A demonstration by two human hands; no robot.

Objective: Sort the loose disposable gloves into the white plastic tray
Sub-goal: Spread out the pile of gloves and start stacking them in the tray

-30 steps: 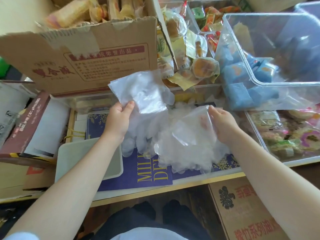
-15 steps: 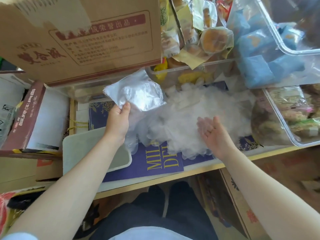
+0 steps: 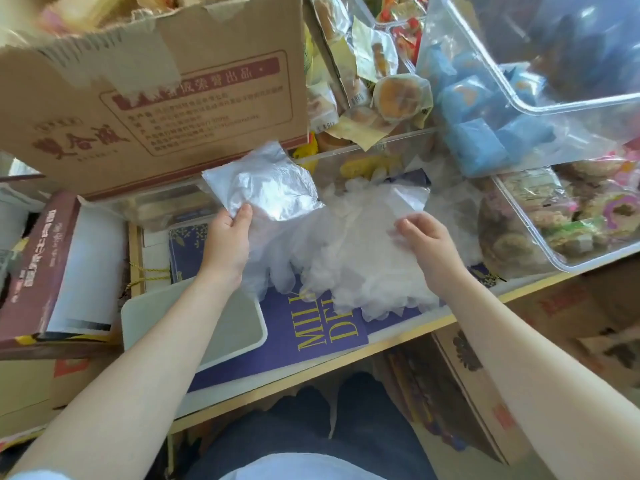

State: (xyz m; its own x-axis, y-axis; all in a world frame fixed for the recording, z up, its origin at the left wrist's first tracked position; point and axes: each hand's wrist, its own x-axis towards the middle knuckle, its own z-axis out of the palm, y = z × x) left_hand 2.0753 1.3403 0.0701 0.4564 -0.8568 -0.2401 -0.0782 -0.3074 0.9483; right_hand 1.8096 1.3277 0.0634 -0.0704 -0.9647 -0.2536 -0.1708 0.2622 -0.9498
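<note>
A heap of thin, clear disposable gloves (image 3: 349, 271) lies on a purple book, in the middle of the shelf. My left hand (image 3: 227, 242) pinches a bunch of gloves (image 3: 263, 185) and holds it up over the heap's left side. My right hand (image 3: 427, 242) grips a glove at the heap's right side, fingers curled into the plastic. The white plastic tray (image 3: 242, 337) sits at the lower left, under my left forearm, which hides much of it; the part I see holds nothing.
A torn cardboard box (image 3: 156, 109) hangs over the back left. Clear bins of wrapped snacks (image 3: 554, 216) crowd the back and right. A maroon box (image 3: 31, 265) lies at the left. The purple book (image 3: 318, 327) reaches the shelf's front edge.
My right hand, lying open palm-up on the heap half a second ago, has turned over and taken hold of a glove. My left hand keeps its bunch raised in about the same place.
</note>
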